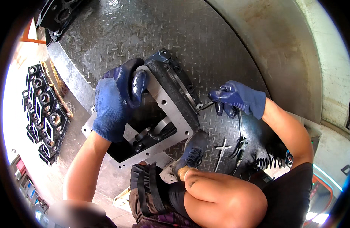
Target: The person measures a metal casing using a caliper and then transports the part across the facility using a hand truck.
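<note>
My left hand [118, 97] (gloved) is gripping the casting [175, 118]; my right hand [237, 98] is pinching a dark rod [206, 106].

Place: metalworking workshop | tread-plate platform [144, 34] — scuffed steel | grouped black castings [48, 111] | coiled black hose [269, 163]

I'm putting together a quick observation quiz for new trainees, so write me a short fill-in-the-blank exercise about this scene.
1. The left hand and the right hand are both gloved in the colour ____.
2. While one hand grips the metal casting, the thin dark rod is held in the ____ hand.
3. In this view, the dark shoe is to the ____ of the silver cross-shaped tool.

Missing words: blue; right; left.
</note>
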`<state>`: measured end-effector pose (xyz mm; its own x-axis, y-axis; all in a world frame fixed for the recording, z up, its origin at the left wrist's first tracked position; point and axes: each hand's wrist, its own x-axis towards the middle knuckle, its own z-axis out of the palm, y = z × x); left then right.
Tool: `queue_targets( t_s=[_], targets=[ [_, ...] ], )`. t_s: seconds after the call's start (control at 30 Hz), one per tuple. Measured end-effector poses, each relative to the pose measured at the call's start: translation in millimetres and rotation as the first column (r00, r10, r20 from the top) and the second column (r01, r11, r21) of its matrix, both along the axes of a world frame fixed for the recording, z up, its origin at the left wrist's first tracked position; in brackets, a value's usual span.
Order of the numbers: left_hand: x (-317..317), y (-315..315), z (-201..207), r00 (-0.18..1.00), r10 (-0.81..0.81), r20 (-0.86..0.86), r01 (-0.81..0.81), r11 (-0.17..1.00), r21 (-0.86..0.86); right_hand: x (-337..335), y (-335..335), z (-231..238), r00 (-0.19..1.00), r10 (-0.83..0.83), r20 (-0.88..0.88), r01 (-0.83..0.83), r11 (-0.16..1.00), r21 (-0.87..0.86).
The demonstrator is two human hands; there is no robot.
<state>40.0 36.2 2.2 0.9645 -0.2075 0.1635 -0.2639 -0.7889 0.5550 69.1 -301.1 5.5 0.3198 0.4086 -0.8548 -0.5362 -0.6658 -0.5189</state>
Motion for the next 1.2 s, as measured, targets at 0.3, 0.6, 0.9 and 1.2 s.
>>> queue_targets(
  t_s=[0.3,0.6,0.9,1.2],
  targets=[
    [-3,0,2,1.000,-0.012,-0.002,0.012,1.000,0.018,-17,-2,-16,0.970,-0.100,0.222,0.066,0.986,0.154],
    [-1,-2,4,1.000,-0.016,0.021,0.015,1.000,0.021,-12,-5,-16,0.985,-0.102,0.139,0.082,0.986,0.144],
    [-2,-1,3,1.000,0.008,-0.019,-0.008,1.000,0.006,-15,4,-11,0.905,-0.036,0.424,-0.064,0.974,0.218],
    [0,-1,3,1.000,-0.028,0.011,0.028,0.999,0.018,-7,-6,-12,0.993,-0.033,0.114,0.025,0.997,0.070]
  ],
)
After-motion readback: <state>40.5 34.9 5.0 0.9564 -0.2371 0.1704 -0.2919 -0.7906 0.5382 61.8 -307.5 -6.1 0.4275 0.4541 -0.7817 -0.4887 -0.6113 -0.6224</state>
